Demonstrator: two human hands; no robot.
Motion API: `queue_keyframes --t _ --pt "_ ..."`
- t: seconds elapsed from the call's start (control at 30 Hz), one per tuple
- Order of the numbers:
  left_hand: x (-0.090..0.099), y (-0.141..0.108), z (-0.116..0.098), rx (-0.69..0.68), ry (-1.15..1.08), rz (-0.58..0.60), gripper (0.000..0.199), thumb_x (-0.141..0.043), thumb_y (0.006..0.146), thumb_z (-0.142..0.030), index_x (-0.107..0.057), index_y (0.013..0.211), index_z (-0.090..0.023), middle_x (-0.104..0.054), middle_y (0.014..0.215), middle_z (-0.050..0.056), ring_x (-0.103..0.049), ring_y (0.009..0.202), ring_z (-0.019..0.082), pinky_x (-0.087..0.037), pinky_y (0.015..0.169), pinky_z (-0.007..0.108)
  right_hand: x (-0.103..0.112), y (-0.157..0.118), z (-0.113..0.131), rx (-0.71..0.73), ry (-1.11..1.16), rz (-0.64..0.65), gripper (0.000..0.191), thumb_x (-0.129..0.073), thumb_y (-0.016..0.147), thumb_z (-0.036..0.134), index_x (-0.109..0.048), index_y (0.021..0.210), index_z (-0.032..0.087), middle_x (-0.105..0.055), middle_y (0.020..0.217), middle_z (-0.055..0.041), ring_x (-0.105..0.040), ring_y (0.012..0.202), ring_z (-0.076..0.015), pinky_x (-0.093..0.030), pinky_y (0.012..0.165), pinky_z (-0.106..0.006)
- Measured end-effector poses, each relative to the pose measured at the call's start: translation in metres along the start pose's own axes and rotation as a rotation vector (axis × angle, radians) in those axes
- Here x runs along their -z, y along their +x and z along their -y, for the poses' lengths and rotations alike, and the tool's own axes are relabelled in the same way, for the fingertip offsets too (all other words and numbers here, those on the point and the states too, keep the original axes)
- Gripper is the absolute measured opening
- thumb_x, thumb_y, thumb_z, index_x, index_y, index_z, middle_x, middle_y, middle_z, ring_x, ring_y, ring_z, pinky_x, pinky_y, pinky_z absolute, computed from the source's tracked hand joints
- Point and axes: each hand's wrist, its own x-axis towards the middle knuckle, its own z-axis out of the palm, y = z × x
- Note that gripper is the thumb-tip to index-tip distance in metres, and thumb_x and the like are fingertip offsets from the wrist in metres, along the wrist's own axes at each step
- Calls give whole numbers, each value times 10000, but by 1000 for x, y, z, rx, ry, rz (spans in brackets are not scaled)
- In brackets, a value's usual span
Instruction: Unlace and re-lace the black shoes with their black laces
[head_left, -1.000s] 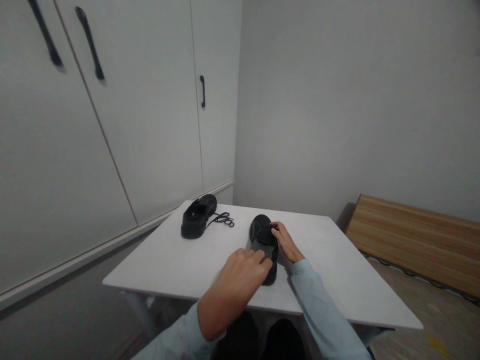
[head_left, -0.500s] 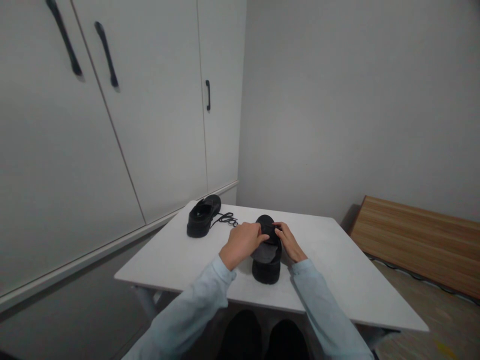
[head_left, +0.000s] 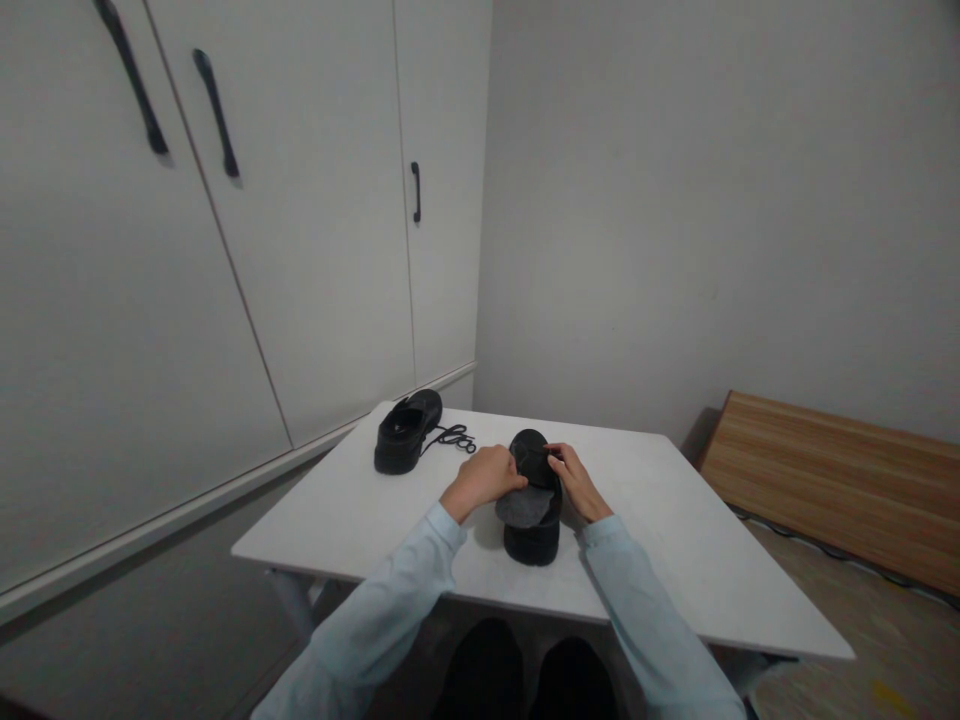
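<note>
A black shoe (head_left: 531,545) stands on the white table in front of me, its toe pointing away and its grey tongue (head_left: 525,507) folded back over the opening. My left hand (head_left: 487,476) is closed at the shoe's left side, its thumb beside the base of the tongue. On the opposite side my right hand (head_left: 576,480) grips the upper's right edge between thumb and fingers. The exact contact of the fingertips is too small to make out. Farther back on the left sits a second black shoe (head_left: 401,440), apart from both hands.
Beside the second shoe lies a loose black shoelace (head_left: 454,437). The white table (head_left: 675,560) stands near white cabinets (head_left: 330,250) on the left and a grey wall behind. A wood-grain board (head_left: 832,480) is at the right.
My left hand has shifted slightly left, and more of the grey tongue shows. The right hand stays at the shoe's right edge. The second shoe has not moved.
</note>
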Motion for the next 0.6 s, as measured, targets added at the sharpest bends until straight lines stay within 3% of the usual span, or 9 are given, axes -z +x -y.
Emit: queue_keyframes --t 0.6 --pt "75 -35 -8 -142 -167 -25 277 -542 710 -365 -615 560 -144 -518 516 -15 -487 562 121 -304 519 219 2 -1 3 -1 8 11 354 -439 877 487 -542 1110 242 -553 1130 -61 -497 1114 -234 -367 1006 -426"
